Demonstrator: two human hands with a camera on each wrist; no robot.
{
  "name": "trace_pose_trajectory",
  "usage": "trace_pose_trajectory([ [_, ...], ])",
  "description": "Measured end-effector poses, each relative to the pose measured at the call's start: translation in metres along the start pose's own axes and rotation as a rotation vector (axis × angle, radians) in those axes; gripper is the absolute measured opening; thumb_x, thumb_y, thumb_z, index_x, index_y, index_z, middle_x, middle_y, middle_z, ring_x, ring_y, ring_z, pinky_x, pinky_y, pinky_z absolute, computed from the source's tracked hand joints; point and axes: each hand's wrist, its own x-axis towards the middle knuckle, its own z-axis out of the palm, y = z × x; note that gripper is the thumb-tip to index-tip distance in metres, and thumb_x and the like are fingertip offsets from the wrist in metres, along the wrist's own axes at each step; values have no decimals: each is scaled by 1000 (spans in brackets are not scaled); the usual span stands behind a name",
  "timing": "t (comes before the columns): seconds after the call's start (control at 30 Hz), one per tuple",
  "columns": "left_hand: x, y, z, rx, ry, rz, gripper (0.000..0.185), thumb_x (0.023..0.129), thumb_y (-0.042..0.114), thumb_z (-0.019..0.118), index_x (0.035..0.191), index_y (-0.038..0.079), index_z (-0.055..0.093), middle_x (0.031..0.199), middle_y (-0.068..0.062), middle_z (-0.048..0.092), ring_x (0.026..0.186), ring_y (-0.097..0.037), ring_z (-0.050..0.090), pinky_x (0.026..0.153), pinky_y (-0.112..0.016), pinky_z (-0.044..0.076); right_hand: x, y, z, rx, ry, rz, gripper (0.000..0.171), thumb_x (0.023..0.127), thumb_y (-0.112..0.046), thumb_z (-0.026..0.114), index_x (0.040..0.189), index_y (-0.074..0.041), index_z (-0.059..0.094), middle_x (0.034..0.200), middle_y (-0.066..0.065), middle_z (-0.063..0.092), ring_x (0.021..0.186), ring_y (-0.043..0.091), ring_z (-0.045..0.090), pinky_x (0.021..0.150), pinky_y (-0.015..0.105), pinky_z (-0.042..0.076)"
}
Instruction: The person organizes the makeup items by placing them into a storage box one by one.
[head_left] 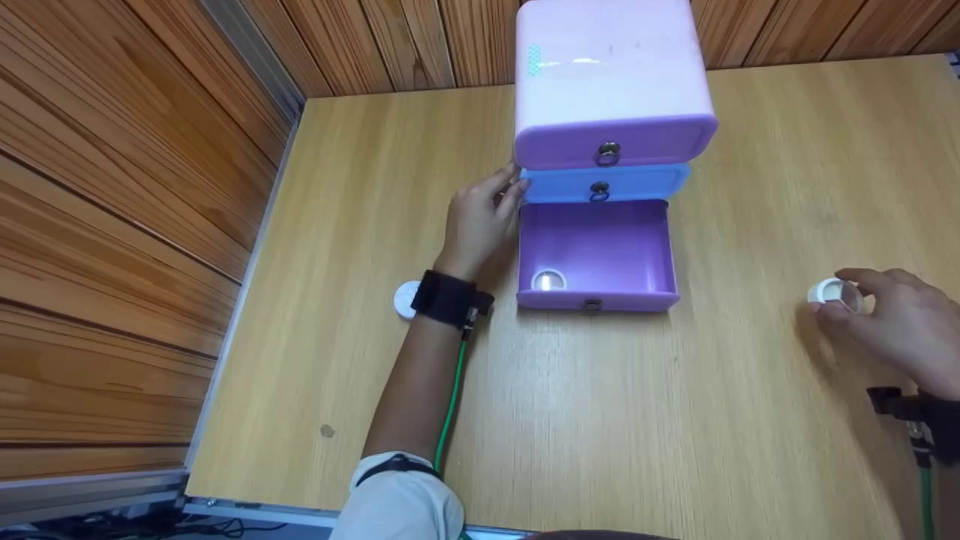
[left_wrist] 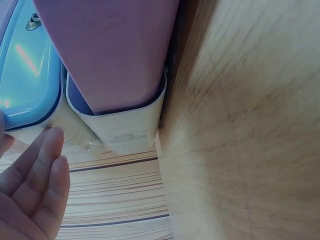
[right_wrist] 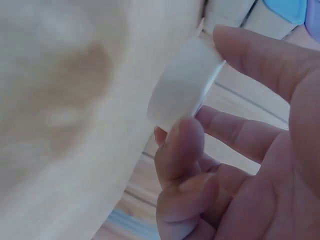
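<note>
At the right edge of the head view, the right hand [head_left: 900, 326] pinches a small white plastic ring-shaped roll [head_left: 834, 294] between thumb and fingers, low over the wooden counter [head_left: 600, 420]. The left hand [head_left: 480, 221], fingers straight, rests against the side of the pastel plastic drawer unit [head_left: 611, 82]. Its open purple bottom drawer [head_left: 596, 251] at centre holds a similar white roll [head_left: 548, 281]. Steadying the unit and keeping a firm pinch seem wise.

The left hand [head_left: 480, 217] reaches forward on an outstretched arm, fingers straight and relaxed, a black band at its wrist. Well off to its right, the right hand [head_left: 900, 322] curls thumb and fingers in a pinch.
</note>
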Motion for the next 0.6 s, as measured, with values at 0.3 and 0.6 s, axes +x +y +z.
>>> trace_pose_trajectory([
  [0.3,0,-1,0,9,-6,6,40,97,36,59,125,7,65,121,-7,65,99,-9,66,83,-17,51,13,-32,-8,11,35,-129,71,90,-54,63,129,6,54,114,33,53,93,48,53,65,58,42],
  [0.6,0,0,-1,11,-7,3,40,97,37,59,125,9,65,121,-6,65,98,-8,66,83,-18,51,24,-80,-7,4,-22,-191,72,90,-57,60,136,-1,52,125,28,50,107,50,49,77,66,41],
])
